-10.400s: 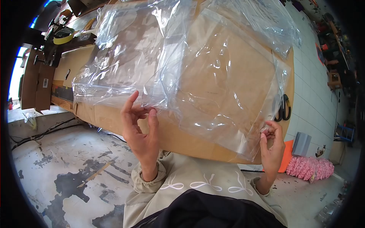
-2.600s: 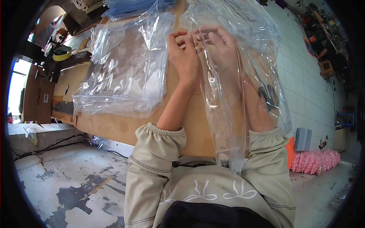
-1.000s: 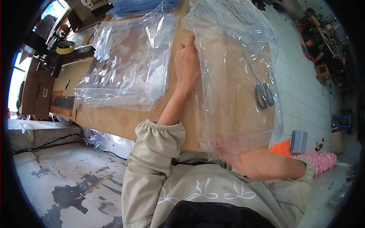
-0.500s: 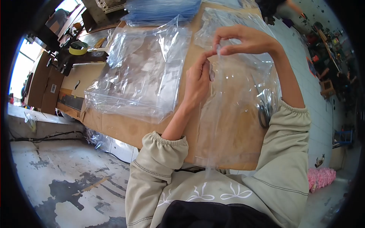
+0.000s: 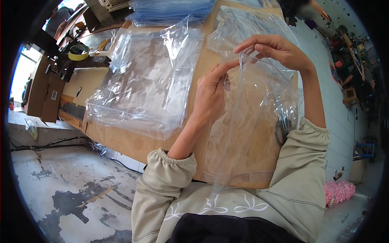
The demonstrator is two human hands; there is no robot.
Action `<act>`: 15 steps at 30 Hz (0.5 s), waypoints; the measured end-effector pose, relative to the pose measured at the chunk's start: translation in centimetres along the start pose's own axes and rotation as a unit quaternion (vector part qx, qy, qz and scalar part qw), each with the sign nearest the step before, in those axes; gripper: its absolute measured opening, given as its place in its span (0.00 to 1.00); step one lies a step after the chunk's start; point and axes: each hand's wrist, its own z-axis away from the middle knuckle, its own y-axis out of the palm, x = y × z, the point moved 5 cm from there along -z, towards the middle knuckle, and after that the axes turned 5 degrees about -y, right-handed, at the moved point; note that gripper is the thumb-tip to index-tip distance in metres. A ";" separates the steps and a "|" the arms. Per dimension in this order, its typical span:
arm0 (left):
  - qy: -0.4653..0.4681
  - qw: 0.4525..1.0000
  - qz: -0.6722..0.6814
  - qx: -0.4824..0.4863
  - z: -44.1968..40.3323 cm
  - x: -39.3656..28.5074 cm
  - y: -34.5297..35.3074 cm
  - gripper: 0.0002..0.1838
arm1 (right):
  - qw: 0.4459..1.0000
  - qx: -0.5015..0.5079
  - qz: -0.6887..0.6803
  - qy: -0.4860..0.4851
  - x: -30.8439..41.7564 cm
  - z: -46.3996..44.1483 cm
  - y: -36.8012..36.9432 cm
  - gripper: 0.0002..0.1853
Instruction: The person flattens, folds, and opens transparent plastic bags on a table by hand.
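A clear plastic bag is raised between my hands, with its near end hanging past the table's front edge against my clothes. My left hand grips the bag's left side, its index finger reaching toward the right fingertips. From above, my right hand curves over with its fingertips pinching the top edge. Dark-handled scissors show through the plastic, beside my right sleeve. Left of my hands lies a pile of clear plastic bags; more clear plastic is spread beyond my right hand.
Brown cardboard covers the table. A stack of bluish plastic sheets sits at the back. To the left are a yellow tape roll on a dark device and a cardboard box. A pink bundle lies on the floor at right.
My right hand has shifted right and slightly down, its fingers less tightly curled. The left index finger has stretched out to the right, and the bag's raised edge has moved right with the hands.
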 end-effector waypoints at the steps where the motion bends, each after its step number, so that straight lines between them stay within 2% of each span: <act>1: 0.000 1.000 0.015 0.002 0.0 0.0 0.0 0.23 | 1.000 0.002 -0.013 -0.002 -0.1 0.0 -0.1 0.21; 4: -0.005 0.999 0.048 0.012 0.1 -0.2 0.0 0.22 | 0.999 0.027 0.010 -0.045 0.0 -0.4 -0.4 0.21; 6: -0.015 0.998 0.053 0.024 0.2 -0.5 -0.1 0.21 | 0.998 0.035 0.019 -0.040 -0.1 -0.5 -0.4 0.21; 12: 0.049 0.995 0.072 0.053 0.1 -0.4 -0.3 0.19 | 0.995 0.071 0.044 -0.053 -0.3 -0.6 -0.6 0.19; 15: -0.051 0.997 0.048 -0.013 0.4 -0.7 -0.3 0.13 | 0.996 0.067 0.038 -0.046 -0.1 -0.5 -0.1 0.15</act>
